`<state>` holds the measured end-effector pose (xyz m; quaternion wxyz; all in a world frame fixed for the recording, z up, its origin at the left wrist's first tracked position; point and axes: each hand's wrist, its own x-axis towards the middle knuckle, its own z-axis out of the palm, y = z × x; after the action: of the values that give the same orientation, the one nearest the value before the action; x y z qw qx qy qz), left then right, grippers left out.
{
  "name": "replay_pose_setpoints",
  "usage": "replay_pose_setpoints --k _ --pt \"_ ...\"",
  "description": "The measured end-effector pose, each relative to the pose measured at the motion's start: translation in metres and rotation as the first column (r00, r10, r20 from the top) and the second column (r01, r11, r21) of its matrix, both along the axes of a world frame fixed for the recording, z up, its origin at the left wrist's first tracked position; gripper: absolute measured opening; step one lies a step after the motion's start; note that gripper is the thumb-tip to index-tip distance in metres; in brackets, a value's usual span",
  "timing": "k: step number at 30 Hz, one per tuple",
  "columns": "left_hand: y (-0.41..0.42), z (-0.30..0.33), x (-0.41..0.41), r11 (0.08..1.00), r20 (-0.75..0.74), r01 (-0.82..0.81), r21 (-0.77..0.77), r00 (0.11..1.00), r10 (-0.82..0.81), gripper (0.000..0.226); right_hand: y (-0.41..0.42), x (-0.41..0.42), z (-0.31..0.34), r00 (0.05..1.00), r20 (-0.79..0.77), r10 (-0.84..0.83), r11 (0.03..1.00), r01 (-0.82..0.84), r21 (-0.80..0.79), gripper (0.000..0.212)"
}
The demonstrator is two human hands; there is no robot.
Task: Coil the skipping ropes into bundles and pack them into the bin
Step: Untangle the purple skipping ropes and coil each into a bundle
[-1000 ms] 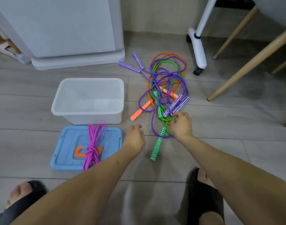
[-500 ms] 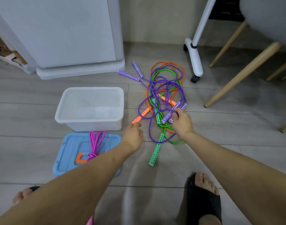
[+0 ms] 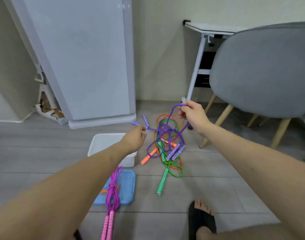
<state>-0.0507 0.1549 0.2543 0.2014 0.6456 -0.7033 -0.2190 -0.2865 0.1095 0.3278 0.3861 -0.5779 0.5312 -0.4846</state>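
A tangle of purple, green and orange skipping ropes [image 3: 165,135] lies on the floor right of the white bin [image 3: 103,141]. My right hand [image 3: 193,115] pinches a loop of purple rope [image 3: 174,110] and holds it lifted above the pile. My left hand [image 3: 136,137] hovers over the bin's right rim, fingers curled near a purple rope strand; whether it holds the strand is unclear. Two pairs of purple patterned handles [image 3: 175,152] lie in and beyond the pile. A coiled pink rope [image 3: 112,193] rests across the blue lid [image 3: 129,186].
A white fridge [image 3: 89,66] stands behind the bin. A grey chair [image 3: 262,71] with wooden legs and a white desk leg [image 3: 195,73] are at the right. My sandalled foot [image 3: 202,219] is on the floor at the bottom.
My right hand has risen from the floor pile, lifting a purple rope loop. My left hand moved up and forward over the bin. The camera tilted upward.
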Motion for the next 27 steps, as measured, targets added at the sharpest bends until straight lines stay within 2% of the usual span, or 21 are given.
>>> replay_pose_setpoints --k 4,6,9,11,14,17,19,21,22,23,24,25,27 --pt "0.023 0.050 -0.004 0.995 -0.046 0.055 -0.087 0.997 -0.059 0.036 0.048 -0.003 0.055 0.992 -0.043 0.118 0.992 -0.120 -0.041 0.029" --pt "0.033 0.069 -0.009 0.986 -0.143 0.108 -0.130 0.982 -0.126 0.051 0.069 -0.004 0.069 0.989 -0.057 0.140 0.987 -0.143 -0.070 0.030" --pt "0.047 0.089 -0.023 0.955 -0.317 0.272 -0.117 0.901 -0.296 0.067 0.096 0.002 0.084 0.987 -0.006 0.161 0.983 -0.161 -0.090 0.026" --pt "0.053 0.094 -0.033 0.935 -0.370 0.340 -0.102 0.859 -0.353 0.055 0.108 0.009 0.091 0.982 0.009 0.190 0.977 -0.189 -0.097 0.026" --pt "0.060 0.095 -0.035 0.931 -0.345 0.357 -0.079 0.866 -0.361 0.018 0.113 0.016 0.099 0.988 0.021 0.151 0.978 -0.146 -0.151 0.031" --pt "0.065 0.092 -0.018 0.937 -0.286 0.347 0.026 0.901 -0.326 0.017 0.105 0.003 0.106 0.990 0.137 -0.019 0.981 0.045 -0.187 0.025" --pt "0.065 0.091 -0.006 0.957 -0.315 0.281 0.073 0.917 -0.245 0.015 0.096 -0.009 0.104 0.982 0.156 -0.106 0.975 0.134 -0.178 0.024" --pt "0.062 0.096 -0.003 0.977 -0.485 0.199 0.071 0.863 -0.141 0.015 0.087 -0.018 0.092 0.988 0.056 -0.147 0.976 0.154 -0.156 0.024" --pt "0.059 0.102 -0.004 0.986 -0.588 0.160 0.054 0.803 -0.098 0.013 0.082 -0.021 0.083 0.983 -0.090 -0.161 0.975 0.145 -0.167 0.021" --pt "0.058 0.110 -0.006 0.991 -0.682 0.131 0.041 0.728 -0.068 0.012 0.079 -0.023 0.073 0.942 -0.290 -0.170 0.977 0.123 -0.175 0.024" --pt "0.057 0.118 -0.009 0.992 -0.764 0.119 0.036 0.644 -0.049 0.011 0.076 -0.024 0.062 0.867 -0.470 -0.162 0.981 0.091 -0.170 0.038" --pt "0.057 0.127 -0.012 0.992 -0.823 0.124 0.031 0.566 -0.045 0.011 0.074 -0.023 0.055 0.803 -0.579 -0.140 0.987 0.067 -0.146 0.050" --pt "0.056 0.138 -0.021 0.989 -0.869 0.147 0.007 0.490 -0.067 0.010 0.078 -0.013 0.051 0.774 -0.629 -0.072 0.994 0.003 -0.110 0.056"
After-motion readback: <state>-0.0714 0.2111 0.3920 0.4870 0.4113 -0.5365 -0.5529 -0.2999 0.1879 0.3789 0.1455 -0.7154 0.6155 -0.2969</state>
